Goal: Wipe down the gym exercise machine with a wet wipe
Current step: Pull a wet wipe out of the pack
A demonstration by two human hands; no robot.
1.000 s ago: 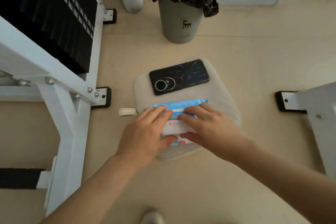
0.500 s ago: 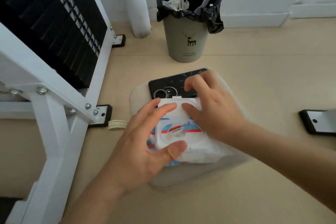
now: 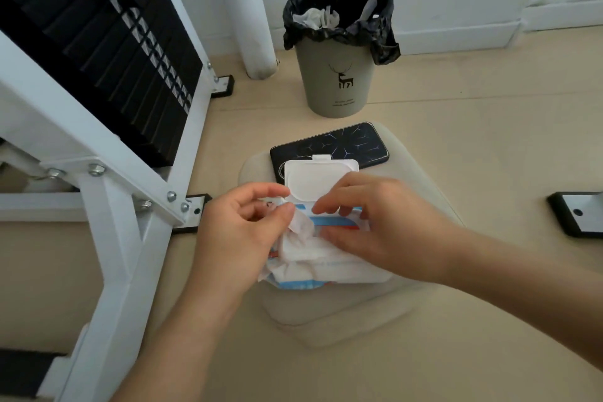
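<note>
- Far left: gym machine frame (image 3: 107,206), white steel and bolted, with the black weight stack (image 3: 107,52) behind it. No wipe is touching it; wiping not yet begun.
- Left hand (image 3: 241,232): thumb and forefinger pinch a crumpled white wet wipe (image 3: 298,235), other fingers loosely curled. The wipe's tail runs down into the pack's opening, so it is only partly out.
- Centre: wipe pack (image 3: 326,268) lies on a pale cushion (image 3: 424,179), its white flip lid (image 3: 321,178) standing open and overlapping a dark phone (image 3: 342,143) just behind.
- Right hand (image 3: 375,225): fingers and thumb spread over the top of the pack beside the opening, pressing it down; nothing gripped.
- Beyond: grey trash bin (image 3: 339,75) with black liner and used wipes inside.
- Step in hand, by my reading: drawing one wipe free. Next move calls for a steady pull up and leftward while the right hand holds the pack down, so the pack doesn't lift and a second sheet doesn't trail out. Then shut the lid and carry the wipe left to the frame.
</note>
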